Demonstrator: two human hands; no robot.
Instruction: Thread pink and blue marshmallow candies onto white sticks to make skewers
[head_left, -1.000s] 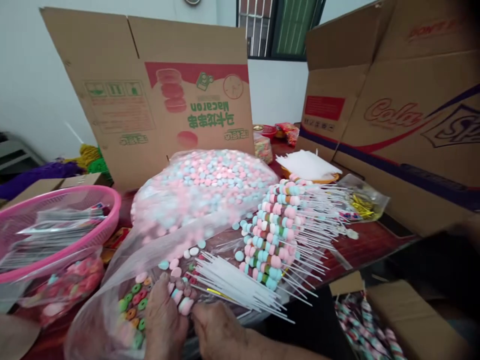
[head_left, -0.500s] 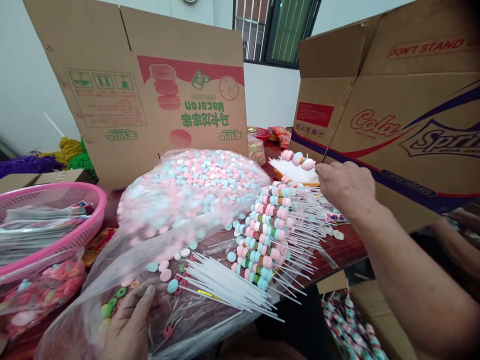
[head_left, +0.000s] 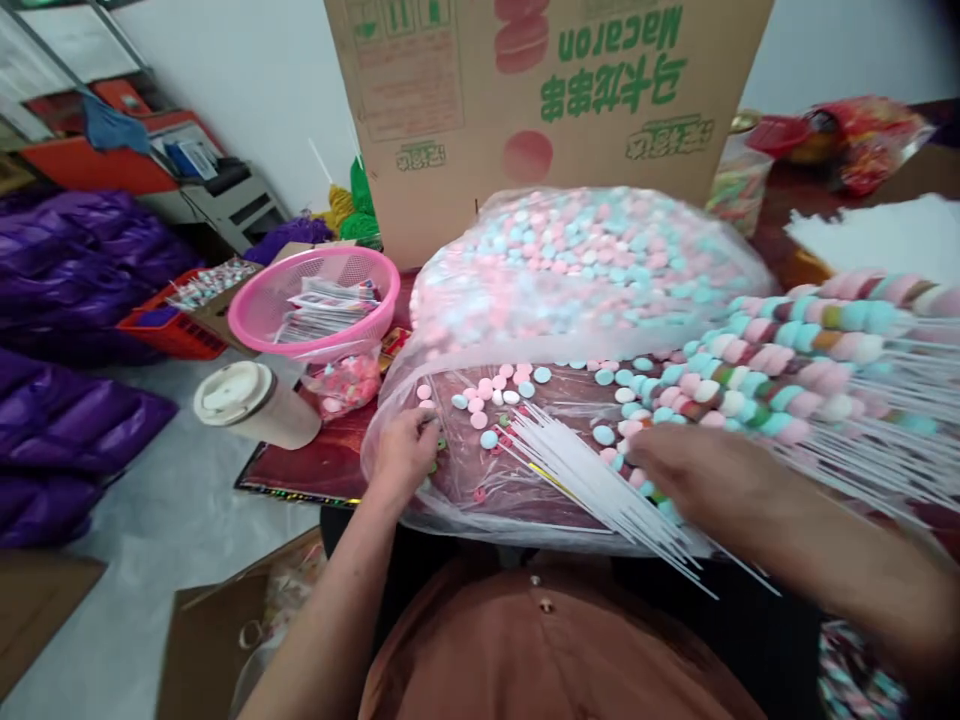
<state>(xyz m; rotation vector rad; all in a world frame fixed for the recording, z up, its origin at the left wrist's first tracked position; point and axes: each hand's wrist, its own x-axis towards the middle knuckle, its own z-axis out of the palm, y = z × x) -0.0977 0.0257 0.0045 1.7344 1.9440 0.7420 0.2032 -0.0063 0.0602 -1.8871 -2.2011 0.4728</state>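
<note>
My left hand (head_left: 405, 452) is at the left edge of the clear plastic bag (head_left: 540, 505), its fingertips pinched together beside green ring candies (head_left: 439, 440). What they hold, if anything, I cannot make out. My right hand (head_left: 679, 465), smeared by motion, hovers over loose pink and blue button-shaped candies (head_left: 604, 435); its fingers do not show clearly. Between my hands lies a bundle of white sticks (head_left: 592, 470) with one yellow stick in it. Finished candy skewers (head_left: 795, 365) are piled to the right, sticks pointing right.
Behind stands a big bagful of candies (head_left: 585, 250) before a cardboard box (head_left: 480, 170). To the left are a pink basket (head_left: 251, 330) of flat packets and a lidded cup (head_left: 281, 415) at the table edge. White sheets (head_left: 885, 240) lie at far right.
My right hand has left the far end of the skewer pile, where it held a skewer, and come back toward the loose candies without it. The view has swung left and down.
</note>
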